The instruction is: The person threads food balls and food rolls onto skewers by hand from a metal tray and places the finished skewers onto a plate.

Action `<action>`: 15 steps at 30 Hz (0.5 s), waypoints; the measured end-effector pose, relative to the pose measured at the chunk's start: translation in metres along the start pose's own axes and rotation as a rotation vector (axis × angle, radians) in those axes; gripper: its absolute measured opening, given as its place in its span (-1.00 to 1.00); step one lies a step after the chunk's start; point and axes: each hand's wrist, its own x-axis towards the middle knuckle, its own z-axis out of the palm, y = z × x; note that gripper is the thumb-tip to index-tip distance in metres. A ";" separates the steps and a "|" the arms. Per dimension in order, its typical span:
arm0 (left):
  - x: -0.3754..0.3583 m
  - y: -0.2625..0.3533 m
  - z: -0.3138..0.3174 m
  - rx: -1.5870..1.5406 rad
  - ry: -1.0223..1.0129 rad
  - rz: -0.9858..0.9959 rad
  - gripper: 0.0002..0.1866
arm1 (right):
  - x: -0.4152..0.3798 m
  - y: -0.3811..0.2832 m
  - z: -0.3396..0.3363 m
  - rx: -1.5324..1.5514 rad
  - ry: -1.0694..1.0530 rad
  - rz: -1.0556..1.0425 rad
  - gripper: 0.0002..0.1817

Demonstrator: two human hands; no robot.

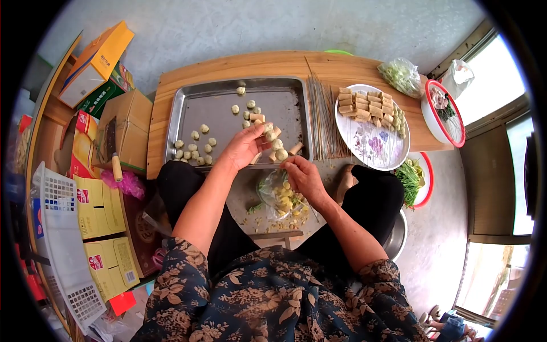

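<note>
Over the front right of a metal tray (pixel 228 102), my left hand (pixel 248 146) has its fingers closed round a row of pale green balls (pixel 270 135) on a skewer. Just below and to the right, my right hand (pixel 305 179) pinches near the lower end of this row; the stick itself is hardly visible there. Loose green balls (pixel 195 135) and short tan rolls (pixel 296 149) lie in the tray. Thin skewers (pixel 325 125) are spread to its right. Beyond them, an oval flowered plate (pixel 370 145) bears stacked tan rolls (pixel 364 106) and skewered green balls (pixel 400 124).
A bag of greens (pixel 401 76) and a red-rimmed bowl (pixel 447 131) stand at the table's right end. Below the tray is a plastic bag of scraps (pixel 279 196). Cartons (pixel 128 122), a knife (pixel 116 159) and a white basket (pixel 62 228) are at the left.
</note>
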 end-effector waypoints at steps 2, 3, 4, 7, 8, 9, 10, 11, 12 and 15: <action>0.000 0.005 0.004 0.001 -0.039 0.047 -0.72 | 0.000 -0.002 -0.001 -0.002 -0.004 0.019 -0.82; -0.001 0.008 0.005 0.007 -0.009 0.091 -0.69 | -0.001 -0.002 -0.002 0.001 -0.009 0.040 -0.82; -0.002 0.011 0.007 0.014 0.023 0.135 -0.66 | 0.000 0.001 -0.003 -0.001 -0.010 0.040 -0.82; -0.004 0.016 0.012 0.073 0.014 0.150 -0.65 | 0.003 0.011 -0.005 -0.027 -0.040 0.017 -0.83; -0.004 0.014 0.014 0.071 0.015 0.153 -0.65 | 0.004 0.012 -0.004 -0.019 -0.041 0.012 -0.83; -0.005 0.011 0.017 0.116 0.030 0.164 -0.63 | 0.004 0.012 -0.004 -0.009 -0.042 0.007 -0.84; -0.005 0.008 0.020 0.161 0.044 0.174 -0.60 | 0.005 0.013 -0.003 -0.009 -0.043 0.007 -0.84; -0.005 0.006 0.021 0.174 0.050 0.173 -0.56 | 0.005 0.013 -0.003 0.000 -0.040 0.010 -0.84; -0.005 0.006 0.021 0.172 0.049 0.173 -0.56 | 0.005 0.014 -0.003 0.010 -0.036 0.014 -0.84; -0.005 0.004 0.021 0.165 0.069 0.179 -0.56 | 0.006 0.014 -0.001 0.015 -0.037 0.020 -0.86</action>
